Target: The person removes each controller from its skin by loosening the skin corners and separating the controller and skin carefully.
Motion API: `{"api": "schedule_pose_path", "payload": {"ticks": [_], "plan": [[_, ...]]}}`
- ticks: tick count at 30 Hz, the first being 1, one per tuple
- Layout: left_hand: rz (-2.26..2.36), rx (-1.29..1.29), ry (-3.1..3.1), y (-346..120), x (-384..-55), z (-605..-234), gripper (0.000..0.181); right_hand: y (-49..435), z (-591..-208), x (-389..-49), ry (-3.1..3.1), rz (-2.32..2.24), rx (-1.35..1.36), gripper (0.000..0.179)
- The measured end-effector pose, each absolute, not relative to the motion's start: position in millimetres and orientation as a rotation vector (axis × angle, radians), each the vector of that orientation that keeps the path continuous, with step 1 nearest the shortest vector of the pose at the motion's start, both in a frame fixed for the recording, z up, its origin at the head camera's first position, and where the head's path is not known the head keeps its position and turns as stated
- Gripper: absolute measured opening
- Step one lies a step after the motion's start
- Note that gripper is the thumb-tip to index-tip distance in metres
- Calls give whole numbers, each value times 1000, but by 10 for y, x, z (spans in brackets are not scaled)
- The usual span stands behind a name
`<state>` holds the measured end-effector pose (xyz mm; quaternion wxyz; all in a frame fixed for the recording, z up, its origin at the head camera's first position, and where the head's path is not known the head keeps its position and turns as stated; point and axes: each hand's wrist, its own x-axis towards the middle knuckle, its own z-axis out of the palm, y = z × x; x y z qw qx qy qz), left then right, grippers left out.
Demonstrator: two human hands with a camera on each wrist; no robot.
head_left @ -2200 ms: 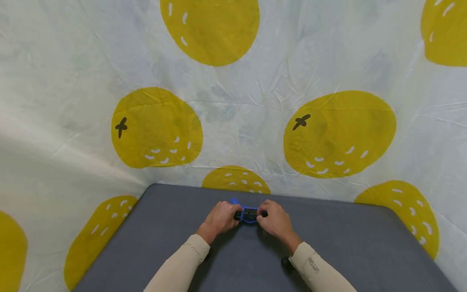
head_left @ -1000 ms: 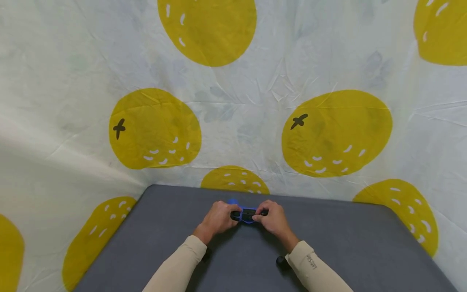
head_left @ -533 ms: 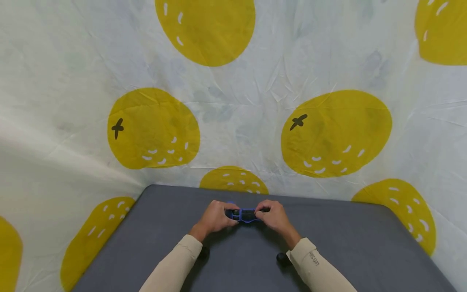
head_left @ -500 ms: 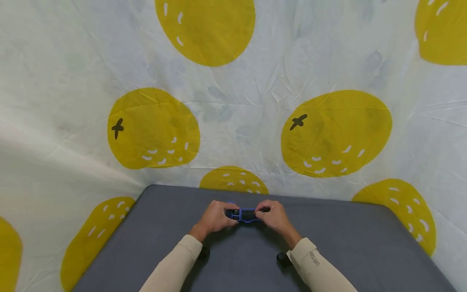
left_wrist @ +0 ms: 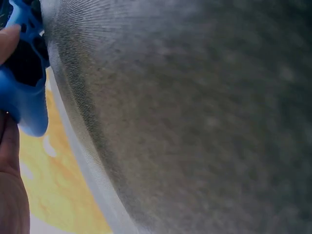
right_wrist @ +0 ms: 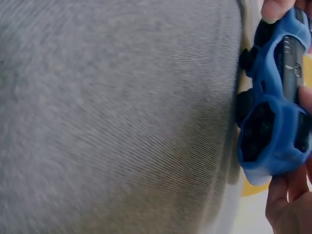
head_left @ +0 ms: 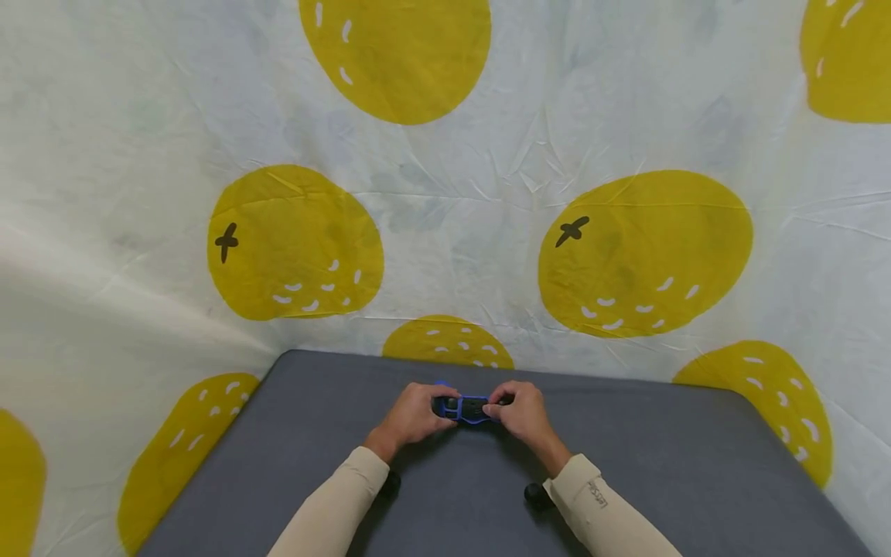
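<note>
A black game controller [head_left: 475, 408] in a blue silicone cover [head_left: 457, 410] is held between my two hands, a little above the table. In the head view my left hand [head_left: 411, 414] grips its left end, thumb and fingers on opposite sides. At the right end, my right hand [head_left: 522, 416] pinches it. The right wrist view shows the cover [right_wrist: 280, 129] around the controller, its thumbsticks turned toward the table and a black strip on the far edge. A blue grip of the cover [left_wrist: 29, 105] with a dark opening lies against my left fingers. My hands hide both ends in the head view.
The dark grey tabletop [head_left: 459, 495] lies beneath, its back edge against a white cloth [head_left: 459, 255] printed with yellow fruit. Black round devices sit under both wrists, one of them [head_left: 537, 496] by the right cuff.
My left hand has shifted slightly left and spread around the controller's left end. Blue cover bands now show there, where bare black showed before. The right hand stays pinched at the other end.
</note>
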<state>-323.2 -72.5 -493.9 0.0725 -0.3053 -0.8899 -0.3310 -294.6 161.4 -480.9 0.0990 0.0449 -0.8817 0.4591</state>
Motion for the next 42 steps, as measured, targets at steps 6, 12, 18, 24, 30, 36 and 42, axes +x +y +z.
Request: {"api": "schedule_pose_path", "payload": {"ticks": [6, 12, 18, 24, 30, 36, 42], "plan": [[-1031, -881, -2658, -738, -3261, -4947, 44, 1625, -4781, -2930, -2625, 1234, 248, 10], [-1055, -889, -2685, -740, -3263, -4928, 44, 1686, -4746, -2900, -2669, 1199, 371, 13], [-1052, -867, -2707, -744, -3244, -4901, 46, 1751, -4665, -2898, -2733, 1007, 648, 11], [-1015, -864, -2716, -738, -3230, -4902, 46, 1706, -4623, -2932, -2779, 688, 774, 19], [-1027, -859, -2729, -731, -3234, -4918, 45, 1658, -4625, -2911, -2849, 722, 666, 21], [-1030, -880, -2718, -725, -3228, -4915, 45, 1580, -4724, -2881, -2848, 828, 295, 30], [-1017, -879, -2712, -744, -3254, -4924, 45, 1588, -4784, -2910, -2743, 914, 275, 26]]}}
